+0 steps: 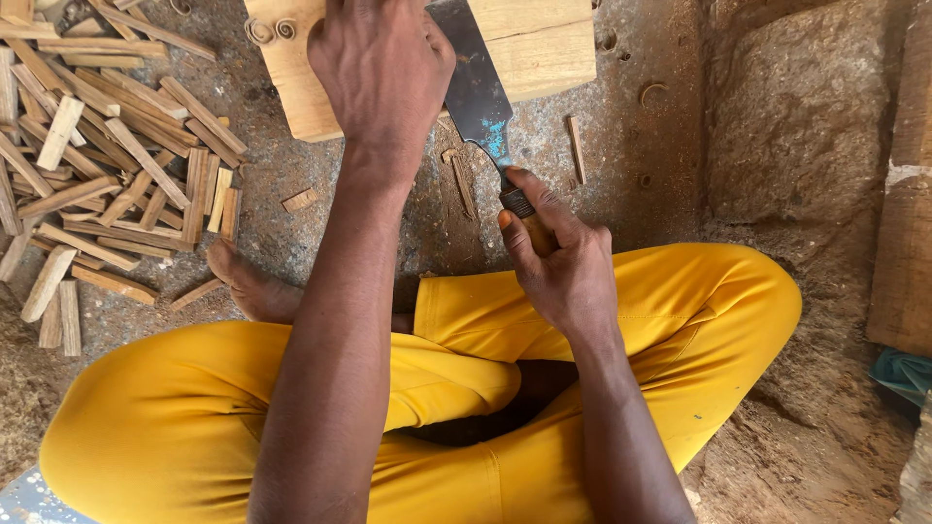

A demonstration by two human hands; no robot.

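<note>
My left hand (383, 73) rests on a pale wooden block (544, 44) at the top of the view, fingers curled down over it; whatever lies under the palm is hidden. My right hand (558, 262) grips the wooden handle of a broad flat-bladed knife (476, 92). The dark blade points up and away from me and lies against the block just right of my left hand. Two curled shavings (272, 29) sit on the block's left end.
A pile of several thin split wood sticks (107, 165) covers the ground at left. Loose splinters (461, 184) lie below the block. I sit cross-legged in yellow trousers (699, 311), one bare foot (252, 286) showing. A rough stone (796, 107) and a plank (908, 194) stand at right.
</note>
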